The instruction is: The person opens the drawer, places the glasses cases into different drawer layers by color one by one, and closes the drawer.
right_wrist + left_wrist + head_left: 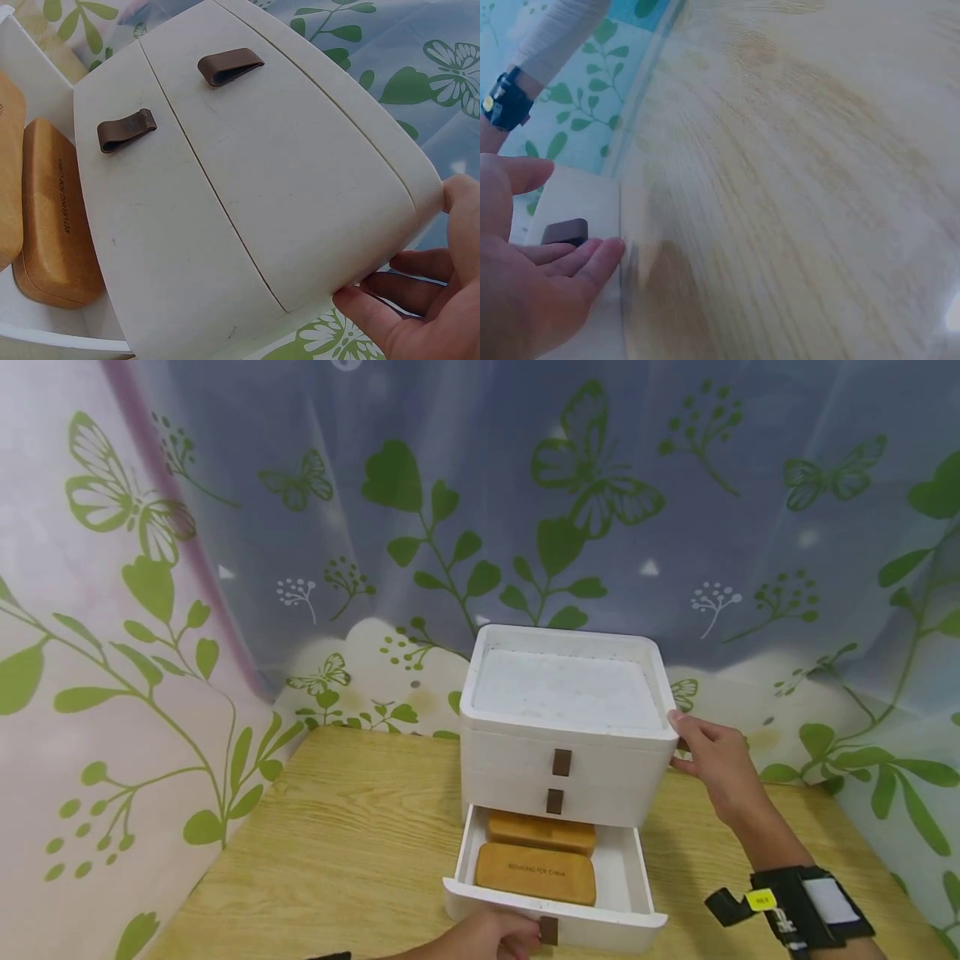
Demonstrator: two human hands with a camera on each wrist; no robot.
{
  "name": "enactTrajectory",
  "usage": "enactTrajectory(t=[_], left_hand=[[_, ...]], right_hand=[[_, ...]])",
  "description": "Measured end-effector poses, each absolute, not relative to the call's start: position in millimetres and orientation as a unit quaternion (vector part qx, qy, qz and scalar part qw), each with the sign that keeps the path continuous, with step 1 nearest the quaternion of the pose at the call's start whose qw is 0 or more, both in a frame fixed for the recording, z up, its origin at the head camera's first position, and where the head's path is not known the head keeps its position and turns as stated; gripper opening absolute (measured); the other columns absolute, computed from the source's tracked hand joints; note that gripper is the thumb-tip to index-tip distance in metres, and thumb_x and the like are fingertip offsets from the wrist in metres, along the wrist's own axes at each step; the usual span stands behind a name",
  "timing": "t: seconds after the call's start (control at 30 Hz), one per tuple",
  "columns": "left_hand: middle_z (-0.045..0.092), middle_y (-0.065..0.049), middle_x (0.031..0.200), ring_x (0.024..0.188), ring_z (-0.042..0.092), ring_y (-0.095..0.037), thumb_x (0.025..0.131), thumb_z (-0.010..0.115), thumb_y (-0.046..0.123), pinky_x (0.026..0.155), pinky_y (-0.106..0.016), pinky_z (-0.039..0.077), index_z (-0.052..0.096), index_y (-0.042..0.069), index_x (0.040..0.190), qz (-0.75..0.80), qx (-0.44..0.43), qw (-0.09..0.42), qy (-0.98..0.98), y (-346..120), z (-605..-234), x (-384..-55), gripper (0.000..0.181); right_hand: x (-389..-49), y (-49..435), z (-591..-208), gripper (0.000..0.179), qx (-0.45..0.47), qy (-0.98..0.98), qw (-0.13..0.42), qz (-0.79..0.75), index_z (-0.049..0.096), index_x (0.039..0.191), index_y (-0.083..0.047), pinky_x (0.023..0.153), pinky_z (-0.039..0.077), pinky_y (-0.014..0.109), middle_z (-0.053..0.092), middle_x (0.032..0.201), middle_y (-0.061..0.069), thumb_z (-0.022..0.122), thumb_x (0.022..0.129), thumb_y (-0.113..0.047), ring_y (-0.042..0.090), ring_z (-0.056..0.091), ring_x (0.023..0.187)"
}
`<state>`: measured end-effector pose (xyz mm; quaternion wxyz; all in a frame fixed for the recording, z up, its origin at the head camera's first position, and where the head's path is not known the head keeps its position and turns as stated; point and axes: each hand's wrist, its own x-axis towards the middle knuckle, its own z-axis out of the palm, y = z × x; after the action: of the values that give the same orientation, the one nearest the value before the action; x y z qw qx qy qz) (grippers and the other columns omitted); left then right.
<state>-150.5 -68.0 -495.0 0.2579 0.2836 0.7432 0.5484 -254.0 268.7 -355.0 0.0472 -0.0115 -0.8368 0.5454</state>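
Observation:
A white desktop drawer box (pixel 555 777) stands on the table, its lowest drawer (pixel 622 868) pulled out. In that drawer lie two tan cases, one front case (pixel 534 872) with dark lettering and another case (pixel 543 831) behind it. My left hand (pixel 480 937) is at the drawer's brown pull tab (pixel 549 931). The left wrist view shows its fingertips by the tab (pixel 566 232) and its thumb apart from it. My right hand (pixel 716 764) holds the box's right front corner, thumb at the rim and fingers against the side (pixel 390 307).
Two upper drawers are closed, with brown tabs (pixel 562 762) on their fronts. The box's top is a shallow tray with a raised rim (pixel 570 721). Wood-grain table surface (pixel 337 827) extends to both sides. A leaf-and-butterfly patterned curtain (pixel 450 527) hangs close behind the box.

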Motion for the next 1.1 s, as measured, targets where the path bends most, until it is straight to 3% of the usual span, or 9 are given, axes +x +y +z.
enactTrajectory(t=[0.17,0.4,0.57,0.67,0.83,1.0,1.1], left_hand=[[0.073,-0.033,0.104,0.086,0.068,-0.001,0.089,0.068,-0.007,0.078,-0.009,0.054,0.063,-0.022,0.115,0.601,0.252,0.272,0.708,-64.4,-504.3,-148.8,0.03],[0.073,0.001,0.087,0.077,0.065,-0.004,0.095,0.072,0.023,0.069,-0.016,0.054,0.072,-0.008,0.106,0.647,0.168,0.287,0.686,-56.2,-503.4,-140.3,0.033],[0.066,0.011,0.073,0.066,0.058,0.001,0.099,0.069,0.036,0.058,-0.013,0.048,0.067,-0.018,0.098,0.652,0.171,0.28,0.683,-51.0,-505.9,-138.5,0.053],[0.063,0.011,0.073,0.066,0.055,0.002,0.103,0.064,0.039,0.059,-0.012,0.045,0.067,-0.019,0.097,0.648,0.186,0.271,0.687,-48.1,-509.1,-140.7,0.059],[0.072,0.003,0.086,0.076,0.062,-0.001,0.106,0.058,0.038,0.069,-0.013,0.052,0.073,-0.015,0.101,0.658,0.178,0.27,0.68,-43.4,-513.9,-144.5,0.055],[0.078,-0.006,0.092,0.076,0.065,-0.003,0.105,0.061,0.038,0.068,-0.016,0.054,0.075,-0.012,0.101,0.672,0.145,0.264,0.677,-39.6,-518.9,-144.3,0.052],[0.078,-0.006,0.09,0.075,0.065,-0.004,0.104,0.062,0.037,0.066,-0.017,0.053,0.076,-0.011,0.1,0.675,0.128,0.263,0.677,-38.2,-519.4,-143.1,0.05]], right_hand=[[-253.9,269.4,-355.7,0.078,-0.013,-0.836,0.046,0.547,0.035,0.159,0.002,0.097,0.056,0.03,0.042,0.158,0.028,0.041,0.108,-0.056,0.036,0.053,0.137],[-252.6,268.3,-353.9,0.079,-0.009,-0.835,0.045,0.548,0.034,0.159,0.003,0.098,0.055,0.031,0.041,0.159,0.029,0.041,0.108,-0.057,0.039,0.051,0.139],[-251.7,266.5,-352.6,0.078,-0.012,-0.834,0.045,0.55,0.035,0.159,0.003,0.098,0.055,0.032,0.042,0.158,0.029,0.041,0.108,-0.056,0.04,0.05,0.14],[-251.7,266.8,-352.4,0.078,-0.012,-0.834,0.046,0.55,0.035,0.159,0.003,0.097,0.056,0.029,0.042,0.158,0.028,0.041,0.108,-0.056,0.037,0.052,0.138],[-251.6,267.7,-352.3,0.078,-0.01,-0.833,0.049,0.551,0.036,0.159,0.003,0.095,0.057,0.027,0.043,0.157,0.028,0.042,0.108,-0.056,0.031,0.055,0.133],[-251.7,268.6,-353.3,0.078,-0.01,-0.833,0.05,0.55,0.036,0.159,0.002,0.095,0.058,0.026,0.044,0.157,0.027,0.043,0.108,-0.056,0.019,0.059,0.124],[-252.2,268.6,-354.2,0.078,-0.009,-0.833,0.053,0.55,0.037,0.158,0.003,0.095,0.058,0.026,0.044,0.156,0.027,0.043,0.107,-0.056,0.02,0.059,0.124]])
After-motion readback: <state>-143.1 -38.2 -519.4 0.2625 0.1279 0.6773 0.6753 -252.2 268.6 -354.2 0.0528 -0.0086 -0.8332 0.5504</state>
